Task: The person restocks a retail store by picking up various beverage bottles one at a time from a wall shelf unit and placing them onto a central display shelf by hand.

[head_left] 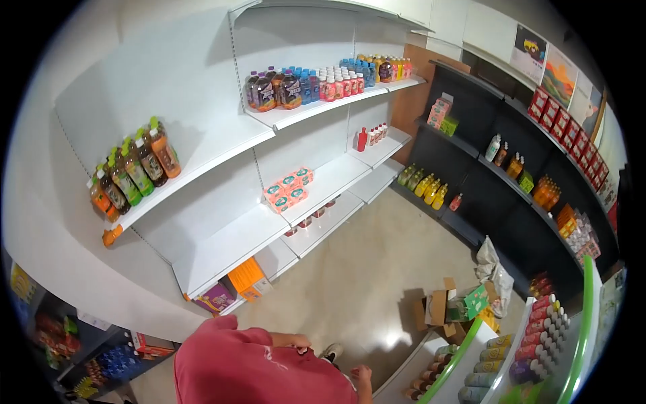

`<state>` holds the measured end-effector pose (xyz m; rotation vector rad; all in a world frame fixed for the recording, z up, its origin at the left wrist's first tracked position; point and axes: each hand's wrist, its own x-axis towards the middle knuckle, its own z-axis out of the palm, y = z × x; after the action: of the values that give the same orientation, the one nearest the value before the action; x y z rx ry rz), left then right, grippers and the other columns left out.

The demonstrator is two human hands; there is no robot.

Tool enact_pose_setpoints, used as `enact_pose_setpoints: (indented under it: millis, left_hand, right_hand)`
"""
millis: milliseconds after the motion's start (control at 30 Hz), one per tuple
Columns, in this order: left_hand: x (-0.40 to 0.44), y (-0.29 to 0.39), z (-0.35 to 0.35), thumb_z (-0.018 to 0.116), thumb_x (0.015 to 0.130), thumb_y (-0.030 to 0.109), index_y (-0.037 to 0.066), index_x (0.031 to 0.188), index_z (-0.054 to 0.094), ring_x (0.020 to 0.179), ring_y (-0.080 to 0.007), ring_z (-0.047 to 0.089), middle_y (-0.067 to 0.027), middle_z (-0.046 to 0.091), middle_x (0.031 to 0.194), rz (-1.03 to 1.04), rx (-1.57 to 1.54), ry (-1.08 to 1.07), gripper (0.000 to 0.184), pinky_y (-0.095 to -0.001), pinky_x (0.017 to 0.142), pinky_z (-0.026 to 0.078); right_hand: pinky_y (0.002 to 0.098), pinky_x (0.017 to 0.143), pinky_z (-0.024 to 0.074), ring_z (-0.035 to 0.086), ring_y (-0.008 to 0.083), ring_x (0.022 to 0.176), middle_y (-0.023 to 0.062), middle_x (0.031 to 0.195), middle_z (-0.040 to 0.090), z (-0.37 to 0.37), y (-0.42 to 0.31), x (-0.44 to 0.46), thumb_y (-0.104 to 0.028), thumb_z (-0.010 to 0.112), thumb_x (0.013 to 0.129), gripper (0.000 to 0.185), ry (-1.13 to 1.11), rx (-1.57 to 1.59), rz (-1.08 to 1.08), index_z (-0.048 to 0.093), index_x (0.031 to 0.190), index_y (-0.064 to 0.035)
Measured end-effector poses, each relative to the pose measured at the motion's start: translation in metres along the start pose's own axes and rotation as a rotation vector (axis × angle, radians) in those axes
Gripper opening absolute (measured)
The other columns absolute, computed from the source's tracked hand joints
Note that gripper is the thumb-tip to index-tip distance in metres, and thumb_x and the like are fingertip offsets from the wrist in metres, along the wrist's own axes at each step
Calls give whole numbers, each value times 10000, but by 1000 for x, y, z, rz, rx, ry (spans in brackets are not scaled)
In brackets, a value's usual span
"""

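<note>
At the bottom of the view, my left hand (300, 343) is held in front of the red shirt (262, 363), its fingers curled. A small pale spot shows at its fingertips, too small to make out. Lower and to the right, my right hand (362, 373) hangs beside the body with its fingers loosely bent and nothing visible in them. A shoe (333, 351) shows on the floor between the hands. Both hands are apart from the shelves. Nearest to my right hand is a low shelf with drink bottles (431, 374).
White shelves (222, 246) hold bottled drinks (138, 161) and pink packs (289, 190); orange boxes (247, 279) stand beneath. Dark shelves (471, 145) line the right. Open cardboard boxes (437, 306) and a white sack (501, 289) lie on the floor (336, 289). A green-edged rack (584, 323) stands at lower right.
</note>
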<state>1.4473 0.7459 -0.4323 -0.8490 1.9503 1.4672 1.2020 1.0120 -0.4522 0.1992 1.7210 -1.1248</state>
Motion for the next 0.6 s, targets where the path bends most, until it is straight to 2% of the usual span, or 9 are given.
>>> enact_pose_setpoints:
  millis: [33, 100, 167, 233, 333, 367, 433, 533, 600]
  left_hand:
    - [15, 10, -18, 485, 828, 299, 91, 574, 698, 605, -248, 664, -88, 697, 642, 36, 345, -38, 392, -410, 578, 530]
    - [28, 37, -49, 477, 833, 316, 94, 569, 693, 608, -242, 665, -68, 685, 611, 55, 272, 46, 407, -403, 570, 524]
    - [60, 42, -66, 502, 812, 316, 93, 559, 682, 583, -233, 652, -73, 684, 611, 362, 218, 161, 382, -388, 554, 512]
    - [50, 98, -80, 514, 804, 330, 94, 533, 657, 572, -217, 641, -69, 657, 569, -5, -218, 213, 386, -375, 561, 505]
    - [64, 126, -93, 524, 820, 326, 87, 569, 628, 607, -199, 646, -70, 668, 618, 92, -233, 193, 362, -363, 575, 499]
    - [40, 152, -111, 522, 849, 325, 89, 633, 650, 635, -184, 652, -62, 680, 664, 33, -288, 154, 345, -354, 587, 504]
    - [-24, 218, -152, 518, 907, 324, 93, 761, 694, 691, -154, 662, -45, 703, 755, -90, -392, 84, 326, -337, 611, 514]
    - [97, 135, -165, 540, 902, 322, 80, 784, 673, 722, -174, 674, -53, 679, 744, 22, -812, -1, 300, -337, 641, 526]
    - [127, 128, -226, 567, 859, 321, 90, 798, 623, 662, -179, 662, -75, 678, 740, 36, -800, 157, 246, -344, 606, 525]
  right_hand:
    - [376, 578, 545, 697, 256, 694, 146, 804, 690, -6, -8, 9, -233, 603, 887, 248, -3, 74, 41, 628, 1002, -14]
    - [444, 593, 546, 702, 326, 718, 170, 817, 701, -17, 11, 55, -218, 581, 876, 258, 94, -37, 95, 664, 981, 2]
    - [484, 648, 542, 702, 371, 784, 196, 864, 711, -31, 39, 103, -223, 584, 868, 290, 116, -245, 187, 681, 1002, 14]
    - [497, 742, 531, 697, 389, 892, 224, 946, 719, -46, 26, 112, -250, 612, 864, 345, 70, -555, 308, 678, 1065, 22]
    - [469, 720, 543, 699, 351, 775, 249, 784, 663, -49, 2, 100, -281, 519, 887, 348, -204, -1170, -526, 691, 819, 13]
    - [462, 754, 542, 696, 343, 866, 250, 902, 669, -41, -13, 107, -286, 547, 881, 323, -302, -1204, -468, 689, 944, -2]
    - [448, 820, 540, 689, 328, 1049, 252, 1138, 679, -31, -47, 124, -295, 604, 871, 424, -480, -1271, -344, 684, 1194, -32]
    - [419, 781, 551, 693, 292, 984, 225, 1101, 687, 3, -111, 154, -266, 624, 862, 381, -505, -1269, -266, 687, 1156, -32]
    - [399, 755, 558, 696, 267, 941, 207, 1076, 692, 33, -157, 177, -247, 637, 856, 352, -464, -1237, -267, 689, 1130, -32]
